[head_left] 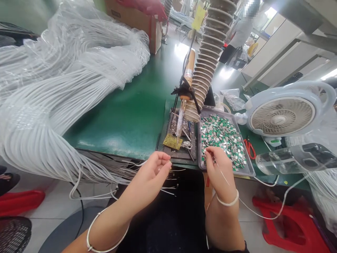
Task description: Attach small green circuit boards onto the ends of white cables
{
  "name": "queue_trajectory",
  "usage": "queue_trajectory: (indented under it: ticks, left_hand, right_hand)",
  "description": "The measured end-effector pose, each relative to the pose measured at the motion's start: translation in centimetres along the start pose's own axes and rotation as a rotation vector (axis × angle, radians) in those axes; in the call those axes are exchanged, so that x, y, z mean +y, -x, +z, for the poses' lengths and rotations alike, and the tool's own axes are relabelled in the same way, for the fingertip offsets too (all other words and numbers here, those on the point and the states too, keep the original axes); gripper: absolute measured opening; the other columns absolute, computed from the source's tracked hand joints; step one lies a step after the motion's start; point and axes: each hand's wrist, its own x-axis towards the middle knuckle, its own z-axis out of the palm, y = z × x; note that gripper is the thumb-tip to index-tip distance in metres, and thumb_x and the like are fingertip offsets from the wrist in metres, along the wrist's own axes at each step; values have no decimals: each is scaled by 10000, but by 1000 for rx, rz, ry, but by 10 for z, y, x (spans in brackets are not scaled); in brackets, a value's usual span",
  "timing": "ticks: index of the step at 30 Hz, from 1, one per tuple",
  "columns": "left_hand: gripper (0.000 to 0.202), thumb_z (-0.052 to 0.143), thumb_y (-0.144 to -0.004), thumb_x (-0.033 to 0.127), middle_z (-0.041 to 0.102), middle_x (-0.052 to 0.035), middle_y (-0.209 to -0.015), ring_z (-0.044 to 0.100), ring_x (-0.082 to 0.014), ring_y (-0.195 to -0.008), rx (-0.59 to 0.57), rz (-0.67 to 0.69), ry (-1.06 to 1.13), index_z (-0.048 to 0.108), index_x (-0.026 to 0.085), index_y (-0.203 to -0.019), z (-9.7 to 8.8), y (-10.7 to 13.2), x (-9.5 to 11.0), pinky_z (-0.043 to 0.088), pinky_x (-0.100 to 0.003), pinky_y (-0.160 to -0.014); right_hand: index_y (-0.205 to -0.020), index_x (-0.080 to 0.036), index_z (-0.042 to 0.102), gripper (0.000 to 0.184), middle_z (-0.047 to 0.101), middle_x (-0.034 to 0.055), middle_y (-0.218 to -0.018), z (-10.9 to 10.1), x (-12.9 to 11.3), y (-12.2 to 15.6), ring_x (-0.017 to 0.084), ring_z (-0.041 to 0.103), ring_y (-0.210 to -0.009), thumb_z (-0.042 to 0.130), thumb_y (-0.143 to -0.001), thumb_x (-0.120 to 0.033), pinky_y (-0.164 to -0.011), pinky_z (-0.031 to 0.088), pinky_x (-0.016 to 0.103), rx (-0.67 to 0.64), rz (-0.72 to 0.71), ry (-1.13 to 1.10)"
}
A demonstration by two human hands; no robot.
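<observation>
My left hand hovers at the front edge of the green bench, fingers curled and pinched on something I cannot make out. My right hand is pinched over the near corner of a grey tray of small green and silver circuit pieces. A thin white wire runs from under that hand down to the right. A soldering iron stands tilted in a holder above a yellow sponge, between the two hands and farther back.
A large bundle of white wires in clear plastic covers the left of the bench. A ribbed hose rises behind the iron. A white fan and clear bottle sit right. Red stools stand on the floor. A person stands far back.
</observation>
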Motion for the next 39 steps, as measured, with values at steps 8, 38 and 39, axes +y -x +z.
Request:
queue_trajectory:
  ticks: [8, 38, 39]
  left_hand:
    - [149, 515, -806, 310, 507, 2, -792, 478, -129, -704, -6, 5, 124, 489, 203, -905, 0, -1, 0, 394, -251, -654]
    - [141, 589, -788, 298, 563, 34, -677, 533, -95, -570, -11, 13, 358, 491, 197, -789, 9, -10, -9, 410, -221, -543]
    - [147, 591, -786, 300, 569, 34, -674, 521, -91, -544, -16, 8, 363, 488, 197, -798, 9, -10, -9, 393, -218, -515]
  right_hand:
    - [-811, -167, 567, 140, 611, 60, -782, 3, 5, -9, 190, 561, -710, 433, -808, -125, -636, 419, 302, -129, -37, 199]
    - [-922, -209, 527, 176, 554, 36, -870, 17, -41, 17, 147, 547, -838, 452, -850, -66, -730, 481, 298, 73, -183, -443]
    - [-927, -208, 529, 180, 556, 37, -876, 19, -42, 17, 145, 549, -839, 455, -848, -64, -728, 484, 293, 73, -180, -450]
